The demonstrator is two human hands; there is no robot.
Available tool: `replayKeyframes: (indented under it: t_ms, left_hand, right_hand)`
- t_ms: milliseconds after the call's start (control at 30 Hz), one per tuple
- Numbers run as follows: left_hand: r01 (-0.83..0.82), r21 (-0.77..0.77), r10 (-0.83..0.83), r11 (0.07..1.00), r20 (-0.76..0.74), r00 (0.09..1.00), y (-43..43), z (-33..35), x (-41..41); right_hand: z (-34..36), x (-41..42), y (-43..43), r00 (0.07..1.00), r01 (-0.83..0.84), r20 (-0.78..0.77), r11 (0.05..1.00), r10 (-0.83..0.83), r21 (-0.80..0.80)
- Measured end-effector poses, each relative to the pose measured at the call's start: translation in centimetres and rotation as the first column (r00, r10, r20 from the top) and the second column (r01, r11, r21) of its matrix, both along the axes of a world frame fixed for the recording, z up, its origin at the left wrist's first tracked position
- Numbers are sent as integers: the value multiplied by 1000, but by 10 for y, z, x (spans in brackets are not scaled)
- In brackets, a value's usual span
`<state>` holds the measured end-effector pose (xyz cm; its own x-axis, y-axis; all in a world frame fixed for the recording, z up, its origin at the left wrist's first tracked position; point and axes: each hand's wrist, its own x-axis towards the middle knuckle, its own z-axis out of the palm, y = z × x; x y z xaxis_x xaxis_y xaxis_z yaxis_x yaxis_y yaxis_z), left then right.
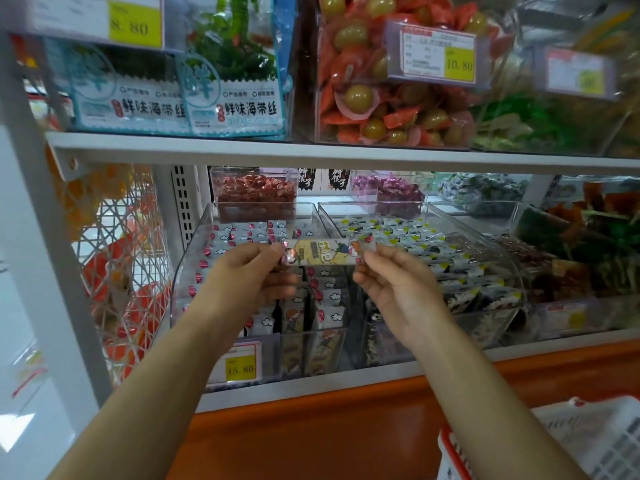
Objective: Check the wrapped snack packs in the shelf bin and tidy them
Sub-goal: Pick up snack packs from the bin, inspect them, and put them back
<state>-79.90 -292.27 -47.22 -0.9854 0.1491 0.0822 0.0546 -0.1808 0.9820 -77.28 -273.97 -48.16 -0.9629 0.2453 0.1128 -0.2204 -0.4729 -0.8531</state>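
Snack pack, one long wrapped bar, sits level above the clear shelf bin; I pinch its ends with my left hand and right hand. More packs stand below at six o'clock, a price tag at seven.

A long yellow-and-white snack pack lies level above the clear bin of upright packs.

Both bare forearms rise from the lower frame corners toward the centre. The left hand and right hand meet mid-frame, thumbs and fingertips pinched, palms facing inward, wrists slightly bent.
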Motion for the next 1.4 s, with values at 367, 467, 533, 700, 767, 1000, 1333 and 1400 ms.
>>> replayKeyframes:
  t_ms: [367, 467, 533, 700, 767, 1000, 1333, 1400]
  left_hand:
    - [15, 371, -75, 929, 149, 986, 1, 3, 1]
    - [23, 333, -73, 943, 140, 987, 1, 2, 1]
    - [67, 244, -90, 967, 84, 992, 0, 2, 1]
    - [53, -51, -54, 997, -28, 998, 1, 0, 4]
    - [21, -84, -27, 996, -72, 997, 1, 0, 5]
    - [3, -235, -61, 972, -240, 969, -2, 2, 7]
    - [-26, -431, -86, 902, -238, 967, 4, 4, 12]
    - [-30, -429, -74, 903, -223, 972, 3, 7, 11]
  right_hand:
    - [1, -2, 4, 995, -70, 56, 961, 88, -266]
    - [0, -2, 4, 999, 45, -3, 998, -45, -54]
    - [0, -1, 4, 997, 58, -54, 998, -56, 31]
    - [-3, 0, 3, 986, 139, -137, 934, -98, 329]
    - [-3, -1, 2, 986, 137, -140, 905, -86, 403]
    - [-3, 4, -1, 966, 232, -237, 762, -106, 605]
    - [-3, 4, -2, 926, 355, -363, 561, -102, 748]
    - [-3, 5, -1, 933, 328, -355, 564, -66, 758]
